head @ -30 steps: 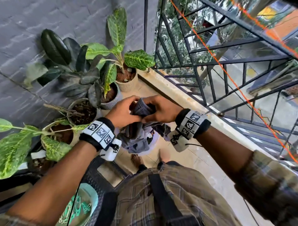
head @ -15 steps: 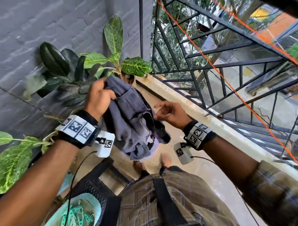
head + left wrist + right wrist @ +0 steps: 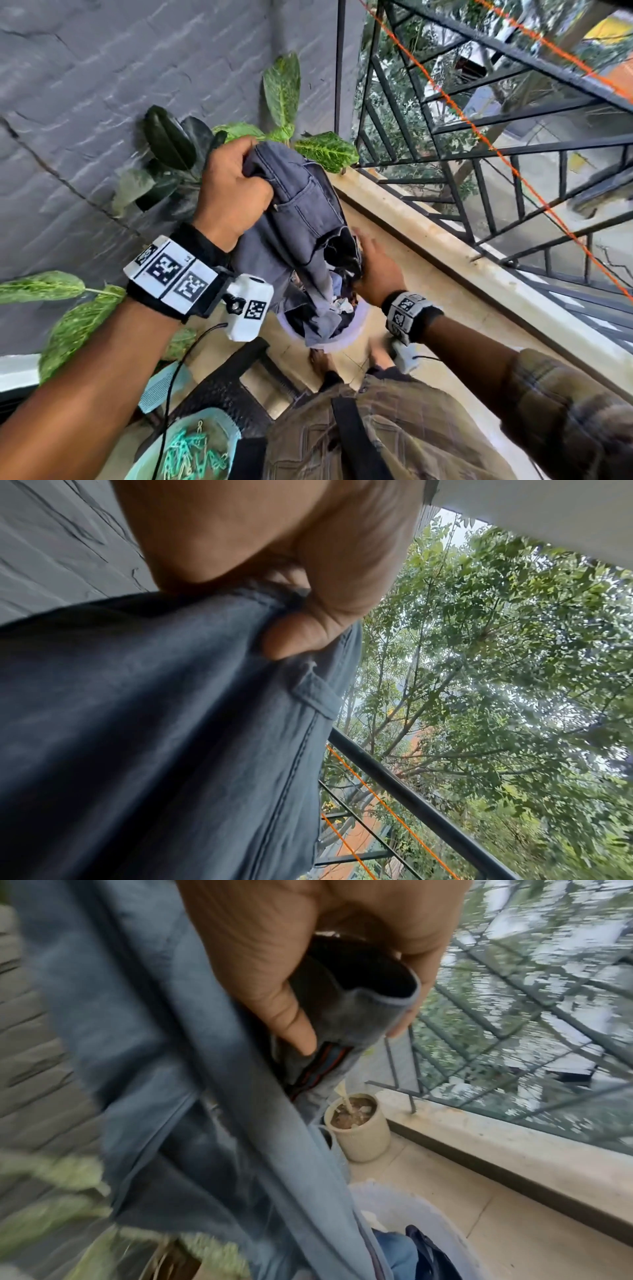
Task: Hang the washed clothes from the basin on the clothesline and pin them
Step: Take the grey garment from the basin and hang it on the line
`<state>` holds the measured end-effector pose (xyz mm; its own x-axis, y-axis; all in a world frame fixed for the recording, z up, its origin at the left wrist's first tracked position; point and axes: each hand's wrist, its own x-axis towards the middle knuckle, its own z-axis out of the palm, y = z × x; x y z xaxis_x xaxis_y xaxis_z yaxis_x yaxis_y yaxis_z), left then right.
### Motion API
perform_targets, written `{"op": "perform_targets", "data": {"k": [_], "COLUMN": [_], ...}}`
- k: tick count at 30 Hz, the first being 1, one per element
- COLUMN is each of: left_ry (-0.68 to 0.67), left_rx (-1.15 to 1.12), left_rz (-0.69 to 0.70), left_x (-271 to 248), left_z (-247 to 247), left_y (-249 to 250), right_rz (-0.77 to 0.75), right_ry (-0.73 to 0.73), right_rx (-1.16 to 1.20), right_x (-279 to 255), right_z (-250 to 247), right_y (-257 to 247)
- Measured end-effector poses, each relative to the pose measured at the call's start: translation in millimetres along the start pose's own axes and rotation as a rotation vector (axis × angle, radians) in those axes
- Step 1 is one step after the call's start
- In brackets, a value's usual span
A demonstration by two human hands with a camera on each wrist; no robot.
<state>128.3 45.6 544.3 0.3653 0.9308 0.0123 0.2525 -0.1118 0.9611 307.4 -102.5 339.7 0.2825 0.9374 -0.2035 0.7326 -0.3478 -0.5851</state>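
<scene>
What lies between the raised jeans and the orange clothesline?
Head view: only the black railing bars and ledge stand between the jeans and the clothesline.

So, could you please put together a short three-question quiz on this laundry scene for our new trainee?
1. True or false: the grey trousers already hang on the orange clothesline.
2. Which hand grips the trousers' upper end? A) left hand B) right hand
3. Fill in: the green pegs lie in a ____ tub by the person's left arm.

Key: 1 false; both hands hold them above the basin. 2 A. 3 teal.
</scene>
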Motion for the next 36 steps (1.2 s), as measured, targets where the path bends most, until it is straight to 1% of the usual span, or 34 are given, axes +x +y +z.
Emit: {"op": "perform_targets", "data": {"k": [3, 5, 6, 8, 9, 11, 12, 13, 15, 18, 22, 24, 27, 31, 33, 36], "left_ry": [0.038, 0.03, 0.028, 0.021, 0.01, -0.027, -0.045, -0.057, -0.066, -0.029, 0.025, 0.059, 0.103, 0.182, 0.214, 0.278], "left_rx": [-0.001, -0.004, -0.001, 0.007, 0.019, 0.034, 0.028, 0.017, 0.013, 0.054, 0.058, 0.039, 0.0, -0.074, -0.098, -0.043], "left_rz": [-0.029, -0.024, -0.022, -0.03, -0.037, -0.053, -0.066, -0.076, -0.07, -0.025, 0.039, 0.094, 0.17, 0.303, 0.353, 0.386], "left_x": [-1, -4, -6, -3, -2, -2, -4, -6, -10, -13, -12, -14, -15, -14, -16, -21], "left_z": [-14, -22, -25, -34, -40, -50, -54, -58, -66, -79, -97, -102, -109, -128, -134, -136], "left_y": [-3, -7, -8, -14, -17, -20, -21, -21, -24, -23, -11, 6, 41, 83, 103, 126], "right_rz": [0.114, 0.12, 0.101, 0.078, 0.082, 0.116, 0.128, 0.118, 0.086, 0.059, -0.051, -0.107, -0.218, -0.43, -0.504, -0.575], "right_ry": [0.089, 0.131, 0.127, 0.104, 0.105, 0.13, 0.123, 0.112, 0.112, 0.181, 0.319, 0.397, 0.487, 0.569, 0.601, 0.593], "right_rx": [0.076, 0.121, 0.173, 0.338, 0.465, 0.695, 0.763, 0.789, 0.755, 0.843, 0.891, 0.918, 0.89, 0.865, 0.842, 0.791], "right_x": [9, 14, 17, 21, 23, 25, 24, 22, 18, 13, 16, 19, 19, 15, 16, 16], "right_z": [-25, -44, -54, -76, -86, -105, -110, -114, -115, -113, -132, -157, -204, -275, -308, -344], "right_y": [18, 36, 42, 50, 51, 51, 51, 49, 45, 27, -6, -25, -50, -92, -114, -136]}}
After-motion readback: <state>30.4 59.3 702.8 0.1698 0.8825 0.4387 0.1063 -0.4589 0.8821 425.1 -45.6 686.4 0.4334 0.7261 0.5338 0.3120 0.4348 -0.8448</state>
